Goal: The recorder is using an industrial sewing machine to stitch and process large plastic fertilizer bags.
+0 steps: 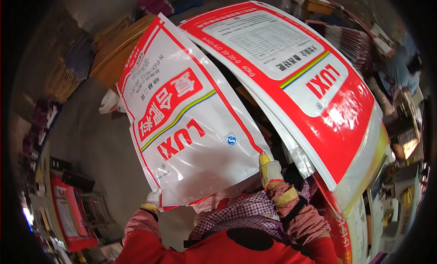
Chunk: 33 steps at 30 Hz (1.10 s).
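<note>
A flat white sack (200, 136) with red borders, red lettering and a yellow, green and blue curved stripe is spread out in front of me. Its near left corner is pinched in my left hand (154, 199), which wears a pale glove with a yellow band. On the near right corner, my right hand (271, 170) grips the edge, its glove white with yellow fingers. The sack's far end reaches up beside a stack of similar red and white sacks (350, 123) on my right. What supports the held sack underneath is hidden.
A brown wooden or cardboard piece (120, 50) stands behind the held sack. At lower left, more red and white sacks (68, 214) lie beside a metal frame. Bundled material (348, 43) and a person in blue (403, 70) are at far right. Grey floor (100, 145) shows at left.
</note>
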Motion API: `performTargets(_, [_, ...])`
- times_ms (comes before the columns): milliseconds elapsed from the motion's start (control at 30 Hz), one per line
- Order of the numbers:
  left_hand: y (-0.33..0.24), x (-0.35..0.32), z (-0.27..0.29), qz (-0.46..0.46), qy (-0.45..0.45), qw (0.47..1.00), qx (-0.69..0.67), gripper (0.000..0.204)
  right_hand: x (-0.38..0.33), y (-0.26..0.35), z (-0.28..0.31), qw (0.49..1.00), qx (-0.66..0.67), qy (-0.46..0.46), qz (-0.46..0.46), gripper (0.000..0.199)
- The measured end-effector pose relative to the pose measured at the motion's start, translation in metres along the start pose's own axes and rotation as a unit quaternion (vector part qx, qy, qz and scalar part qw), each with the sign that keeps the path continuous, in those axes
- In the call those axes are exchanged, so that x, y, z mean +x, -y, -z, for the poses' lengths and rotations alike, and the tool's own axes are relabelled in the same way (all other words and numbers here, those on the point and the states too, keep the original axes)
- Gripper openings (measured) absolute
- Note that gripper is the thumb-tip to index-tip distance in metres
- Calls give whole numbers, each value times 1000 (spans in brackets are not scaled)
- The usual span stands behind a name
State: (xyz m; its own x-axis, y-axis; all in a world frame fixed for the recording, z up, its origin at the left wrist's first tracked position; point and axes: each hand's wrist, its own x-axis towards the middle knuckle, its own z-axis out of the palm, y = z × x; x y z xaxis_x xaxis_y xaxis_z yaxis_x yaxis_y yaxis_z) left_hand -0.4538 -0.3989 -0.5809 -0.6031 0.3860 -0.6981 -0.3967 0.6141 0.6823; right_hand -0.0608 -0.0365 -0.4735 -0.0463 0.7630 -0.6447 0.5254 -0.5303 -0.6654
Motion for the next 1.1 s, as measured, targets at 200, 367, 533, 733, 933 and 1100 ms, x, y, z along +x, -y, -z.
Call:
performTargets(200, [33, -29, -29, -79, -208, 943, 246, 33, 62, -44, -15, 953, -217, 62, 205, 40])
performTargets(367, [8, -24, -42, -71, -211, 888, 401, 39, 60, -25, -12, 873, 431, 199, -113, 47])
performTargets(533, [-33, 15, -69, -116, -157, 855, 481, 44, 24, -13, 0, 884, 403, 224, -79, 38])
performTargets(733, [-40, 44, -93, -93, -179, 859, 470, 46, -66, -6, 65, 831, 454, 316, 65, 53])
performTargets(933, [-50, 69, -77, -144, -67, 774, 613, 41, -149, -24, 128, 855, 433, 257, 125, 54])
performTargets(1100, [-96, 65, -71, -184, 207, 565, 777, 44, -171, -62, 159, 905, 324, 183, 208, 45])
